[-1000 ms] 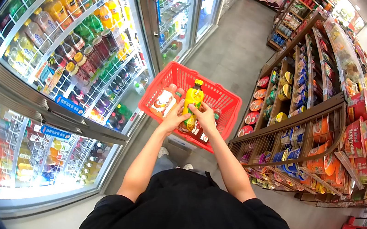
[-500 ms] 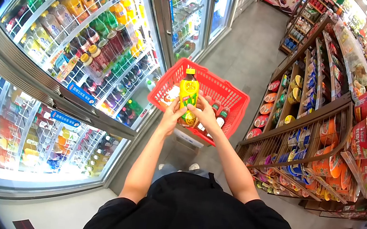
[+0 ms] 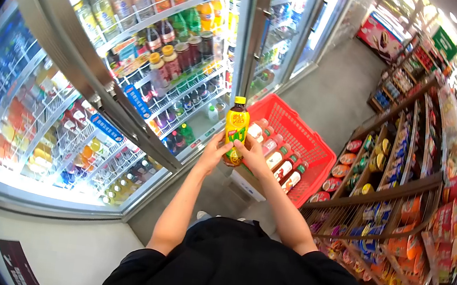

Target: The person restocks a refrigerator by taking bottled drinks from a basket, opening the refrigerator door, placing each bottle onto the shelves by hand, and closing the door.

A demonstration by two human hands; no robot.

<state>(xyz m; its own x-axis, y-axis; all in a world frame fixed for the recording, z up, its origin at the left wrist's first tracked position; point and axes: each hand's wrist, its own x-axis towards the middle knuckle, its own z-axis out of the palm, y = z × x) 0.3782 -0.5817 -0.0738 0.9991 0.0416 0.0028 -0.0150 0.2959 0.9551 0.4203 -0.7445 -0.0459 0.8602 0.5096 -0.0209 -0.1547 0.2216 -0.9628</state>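
Note:
Upright between my two hands is a drink bottle (image 3: 236, 129) with a yellow label, a yellow cap and dark liquid at its neck. My left hand (image 3: 214, 153) grips its lower left side, and my right hand (image 3: 252, 156) closes on its lower right side. Just beyond and to the right stands a red shopping basket (image 3: 321, 150). Several bottles with dark caps and pale labels, such as this bottle (image 3: 292, 177), lie in a row inside it. My fingers cover part of the yellow bottle's lower half.
A glass-door drinks fridge (image 3: 248, 35) with filled shelves runs along the left. Its open door (image 3: 85, 66) reaches toward me. On the right, a snack rack (image 3: 371, 201) holds tubs and packets. Grey floor (image 3: 329, 75) runs between them, with a red-and-white freezer (image 3: 384, 36) at the far end.
My view has turned, so the fridge and racks appear farther right. The basket now sits more to the right of the yellow bottle, showing more bottles inside. Both hands keep their hold.

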